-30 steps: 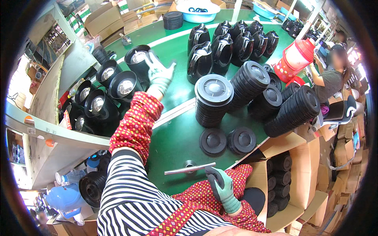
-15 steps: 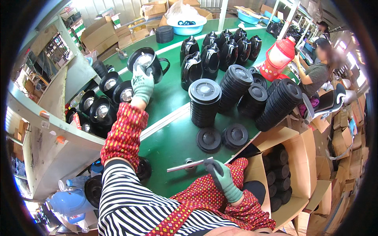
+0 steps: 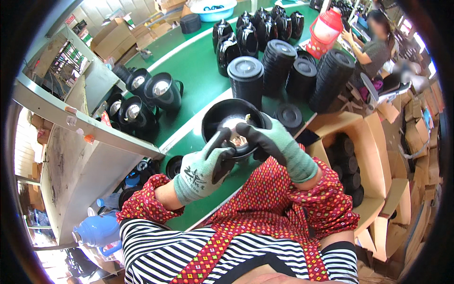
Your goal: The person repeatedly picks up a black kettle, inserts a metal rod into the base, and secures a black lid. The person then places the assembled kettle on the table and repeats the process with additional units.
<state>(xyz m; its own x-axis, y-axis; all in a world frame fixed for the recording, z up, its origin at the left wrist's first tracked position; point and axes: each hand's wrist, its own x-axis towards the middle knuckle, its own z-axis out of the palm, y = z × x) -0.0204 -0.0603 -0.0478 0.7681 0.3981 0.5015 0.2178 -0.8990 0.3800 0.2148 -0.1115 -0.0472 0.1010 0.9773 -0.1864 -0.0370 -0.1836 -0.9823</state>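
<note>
Both my hands hold a black thermos jug (image 3: 212, 112) above the green table, its wide round opening turned up towards me. A shiny silver liner shows inside, along with a small yellowish bit (image 3: 248, 117) at the inner wall. My left hand (image 3: 203, 166), in a green glove with dark fingers, grips the near left side of the rim, fingers reaching over the edge. On the right side my right hand (image 3: 276, 141), gloved alike, closes on the rim with its thumb pointing inward over the liner. The jug's underside is hidden.
More black jugs with silver liners (image 3: 161, 90) stand at the left. Stacked black lids (image 3: 246, 85) and glossy black jugs (image 3: 267, 31) fill the far side. A cardboard box (image 3: 373, 156) of black parts is at the right. A person (image 3: 376, 45) works beyond a red bucket (image 3: 324, 33).
My left hand has brought a jug from the far left to in front of me. My right hand has risen from the table edge onto the jug. The view has shifted.
</note>
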